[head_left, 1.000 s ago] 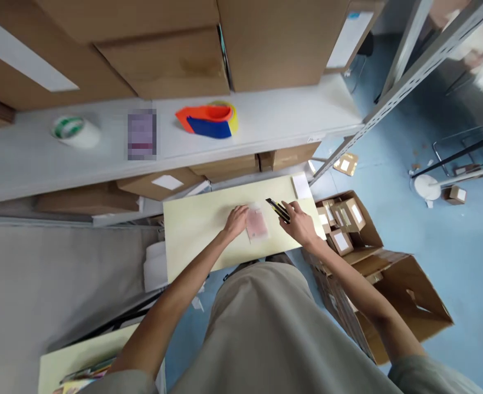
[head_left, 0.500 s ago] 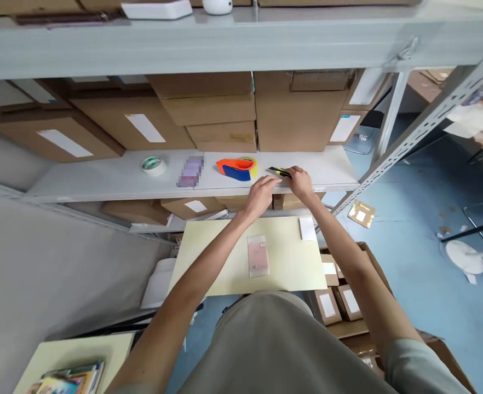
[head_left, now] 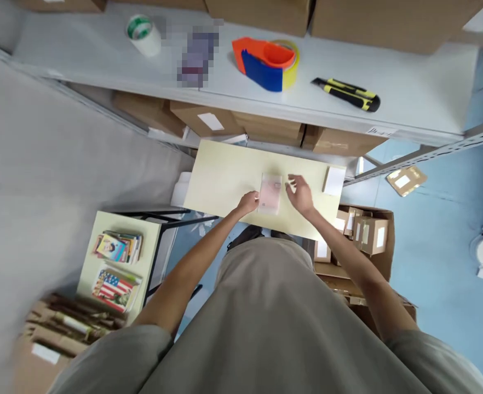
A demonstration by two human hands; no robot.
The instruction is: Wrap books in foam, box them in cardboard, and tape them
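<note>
A thin pink notebook (head_left: 270,194) in what looks like a clear cover lies on the pale yellow tabletop (head_left: 225,175). At its left edge, my left hand (head_left: 248,202) is closed, with thumb and fingers pinching the border. My right hand (head_left: 301,196) hovers just off the notebook's right side, fingers apart and holding nothing. Up on the grey shelf, a black and yellow utility knife (head_left: 346,94) rests near the front edge. Left of it sits an orange and blue tape dispenser (head_left: 266,61) with a yellow roll.
A white pad (head_left: 334,180) lies at the table's right end. The shelf (head_left: 102,60) also bears a green and white tape roll (head_left: 143,35) and a blurred-out item. Small cartons (head_left: 373,235) fill a large box at right; books (head_left: 116,287) lie on a side table.
Both hands have come down from the shelf to the notebook on the table. My right hand has let go of the utility knife, which stays on the shelf. The view has tilted down.
</note>
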